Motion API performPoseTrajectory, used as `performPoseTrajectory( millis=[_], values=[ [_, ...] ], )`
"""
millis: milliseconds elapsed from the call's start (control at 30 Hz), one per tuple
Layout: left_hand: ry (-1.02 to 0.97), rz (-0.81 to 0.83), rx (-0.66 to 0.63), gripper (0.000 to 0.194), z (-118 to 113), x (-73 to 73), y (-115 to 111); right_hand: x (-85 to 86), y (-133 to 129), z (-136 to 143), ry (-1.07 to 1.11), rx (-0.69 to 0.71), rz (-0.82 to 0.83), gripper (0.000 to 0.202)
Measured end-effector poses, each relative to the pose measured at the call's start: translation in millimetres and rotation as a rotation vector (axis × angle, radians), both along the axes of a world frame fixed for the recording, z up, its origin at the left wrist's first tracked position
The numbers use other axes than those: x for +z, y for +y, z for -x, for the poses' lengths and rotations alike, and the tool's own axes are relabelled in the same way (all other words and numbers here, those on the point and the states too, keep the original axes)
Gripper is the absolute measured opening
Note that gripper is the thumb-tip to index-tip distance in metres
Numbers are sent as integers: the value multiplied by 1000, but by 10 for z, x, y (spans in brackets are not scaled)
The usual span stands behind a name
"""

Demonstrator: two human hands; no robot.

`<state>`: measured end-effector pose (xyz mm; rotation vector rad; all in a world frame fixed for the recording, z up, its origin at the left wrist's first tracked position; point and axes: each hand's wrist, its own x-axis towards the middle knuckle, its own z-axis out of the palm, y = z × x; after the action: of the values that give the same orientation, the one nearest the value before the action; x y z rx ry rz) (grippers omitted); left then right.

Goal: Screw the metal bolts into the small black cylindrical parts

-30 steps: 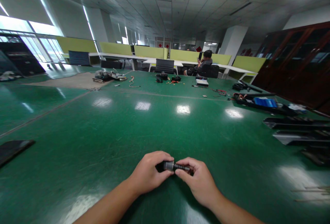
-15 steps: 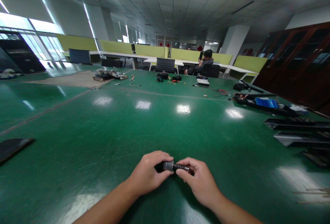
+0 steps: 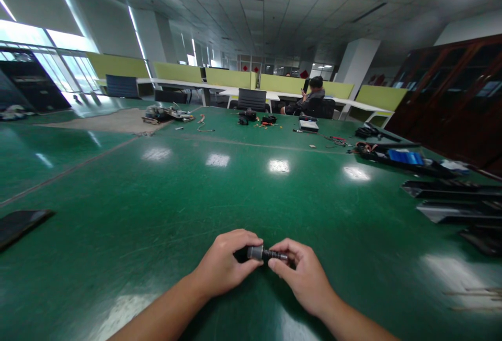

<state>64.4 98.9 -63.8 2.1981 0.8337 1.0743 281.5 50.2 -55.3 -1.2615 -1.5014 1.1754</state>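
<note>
My left hand (image 3: 231,258) is closed around the grey, thicker end of a small cylindrical part with a ribbed dark shaft (image 3: 256,252), thumb below and fingers above. My right hand (image 3: 301,273) pinches the shaft end, where a shiny metal tip shows between thumb and fingers. Held level, the part lies crosswise between both hands, low over the green table (image 3: 235,200) near its front. Palms and some fingertips hide parts of it, so its exact kind is unclear.
A dark flat phone-like slab (image 3: 23,226) lies at far left. Black metal channels (image 3: 451,210) and a tray with a blue item (image 3: 406,157) occupy the right side. Tools and wires (image 3: 254,117) sit along the far edge. Beyond, a person (image 3: 314,92) sits at a desk.
My right fingers have shifted very slightly along the shaft, and a bit more of its ribbed length shows. The left hand keeps the same hold.
</note>
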Motion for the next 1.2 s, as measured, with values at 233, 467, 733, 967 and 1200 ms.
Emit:
performPoseTrajectory(
  millis=[233, 467, 733, 967, 1200],
  values=[
    [-2, -22, -21, 34, -7, -5, -12, -29, 6, 7, 4, -26, -4, 13],
    [1, -41, -21, 32, 8, 22, -2, -34, 5, 4, 17, -23, 1, 14],
    [-3, -59, -16, 31, 3, 29, -10, -25, -6, 3, 38, -10, -2, 15],
    [-17, -65, -6, 29, 3, 59, -11, -19, 2, -9, 51, -8, 17, 17],
    [-24, -66, -12, 29, 7, 59, 3, -26, -11, -8, 66, -8, 11, 19]
  ],
)
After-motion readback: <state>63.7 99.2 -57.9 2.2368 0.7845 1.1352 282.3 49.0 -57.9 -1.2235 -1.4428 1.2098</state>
